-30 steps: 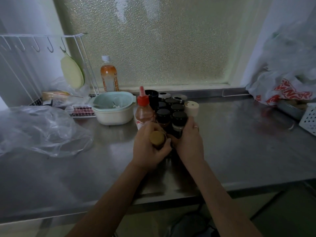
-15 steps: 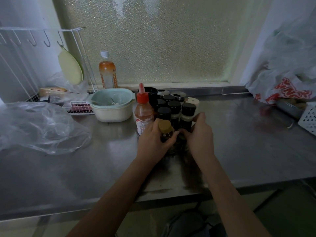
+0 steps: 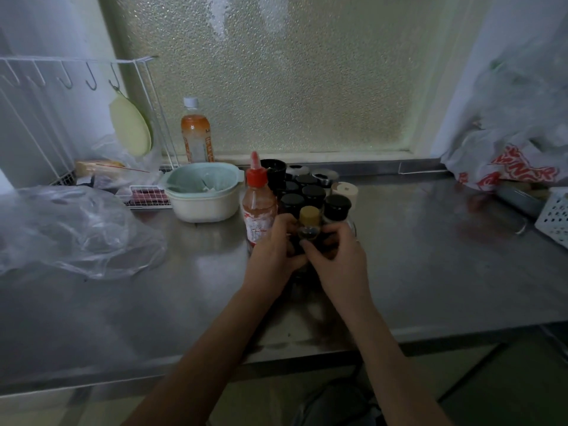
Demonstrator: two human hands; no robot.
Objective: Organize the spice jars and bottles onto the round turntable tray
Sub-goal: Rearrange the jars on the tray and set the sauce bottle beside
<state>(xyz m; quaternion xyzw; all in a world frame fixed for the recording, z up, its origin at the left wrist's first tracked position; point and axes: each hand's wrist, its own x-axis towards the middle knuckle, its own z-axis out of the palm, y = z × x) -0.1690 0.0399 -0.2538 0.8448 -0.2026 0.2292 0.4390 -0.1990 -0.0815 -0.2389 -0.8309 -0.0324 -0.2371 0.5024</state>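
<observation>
Together, both hands closed around tan-capped jar (dark contents) among black-lidded jars.

Red-capped sauce bottle with orange-red contents at centre; black-lidded jars behind; one tan-lidded jar; pale green bowl; grey steel desk; red-and-white bag at right.

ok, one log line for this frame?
phase: placing | left hand: on gold-capped jar | right hand: on same jar | spot: front of cluster, beside red-capped sauce bottle
</observation>
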